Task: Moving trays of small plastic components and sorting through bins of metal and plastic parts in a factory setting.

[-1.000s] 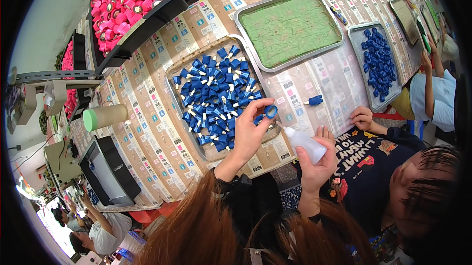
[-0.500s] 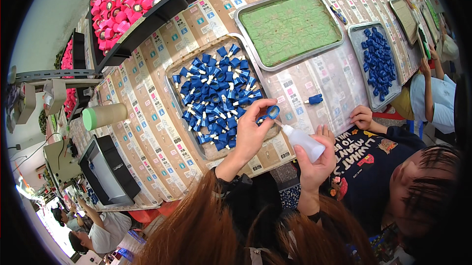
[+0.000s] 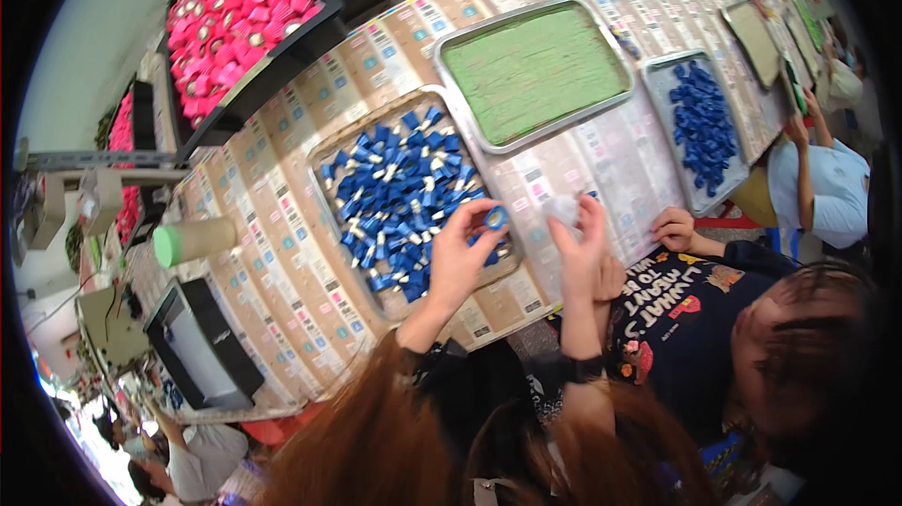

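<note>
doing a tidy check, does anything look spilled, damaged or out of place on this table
Nothing looks plainly spilled or damaged. One small oddity: a dark blue bit shows beside the right hand, apart from the tray of blue pieces. It is mostly hidden and blurred, so I can't tell whether it lies loose.

Blue piece (image 3: 496,217) in the left hand (image 3: 459,250), blue-and-white pieces (image 3: 399,194) just ahead of that hand; whitish, translucent bottle (image 3: 563,211) in the right hand (image 3: 582,238); plain green sheet (image 3: 534,76) beyond both hands; bright pink cups (image 3: 235,31) far ahead-left of the left hand; tan-and-white striped table covering (image 3: 282,243) beneath both
</note>
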A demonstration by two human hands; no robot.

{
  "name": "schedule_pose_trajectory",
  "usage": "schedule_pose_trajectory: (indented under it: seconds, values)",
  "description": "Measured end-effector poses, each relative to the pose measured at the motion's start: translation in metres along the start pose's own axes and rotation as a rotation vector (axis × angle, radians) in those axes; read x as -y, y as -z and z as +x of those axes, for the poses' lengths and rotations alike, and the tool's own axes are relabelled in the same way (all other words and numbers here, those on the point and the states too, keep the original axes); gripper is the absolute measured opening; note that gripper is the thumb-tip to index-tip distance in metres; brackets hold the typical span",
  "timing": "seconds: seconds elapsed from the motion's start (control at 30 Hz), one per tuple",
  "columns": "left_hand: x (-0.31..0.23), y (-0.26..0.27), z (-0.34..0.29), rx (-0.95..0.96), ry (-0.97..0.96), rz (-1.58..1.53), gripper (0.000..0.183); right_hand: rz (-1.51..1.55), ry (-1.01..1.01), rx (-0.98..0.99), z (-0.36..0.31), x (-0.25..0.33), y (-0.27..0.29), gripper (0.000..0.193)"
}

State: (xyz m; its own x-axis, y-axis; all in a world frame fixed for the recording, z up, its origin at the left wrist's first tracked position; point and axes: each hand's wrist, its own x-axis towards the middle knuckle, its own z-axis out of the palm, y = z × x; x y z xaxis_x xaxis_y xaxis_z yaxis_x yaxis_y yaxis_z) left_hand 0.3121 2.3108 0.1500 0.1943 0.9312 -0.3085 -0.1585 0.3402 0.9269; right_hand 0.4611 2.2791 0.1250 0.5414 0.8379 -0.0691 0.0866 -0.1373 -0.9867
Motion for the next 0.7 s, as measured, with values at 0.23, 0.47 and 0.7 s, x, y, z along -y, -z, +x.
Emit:
schedule_pose_trajectory:
  seconds: [0.23,0.47,0.7]
  values:
    - [-0.014,-0.005,-0.004,-0.001,0.021,-0.026,0.025,-0.349,0.122,0.022,0.055,-0.035,-0.032,0.036]
    - [-0.012,0.001,-0.005,0.015,0.067,-0.031,0.025,-0.390,0.124,-0.353,0.119,-0.013,0.034,0.034]
    - [-0.002,0.000,-0.004,0.028,0.117,-0.033,0.026,-1.200,-0.028,-0.484,0.216,-0.054,0.136,0.024]
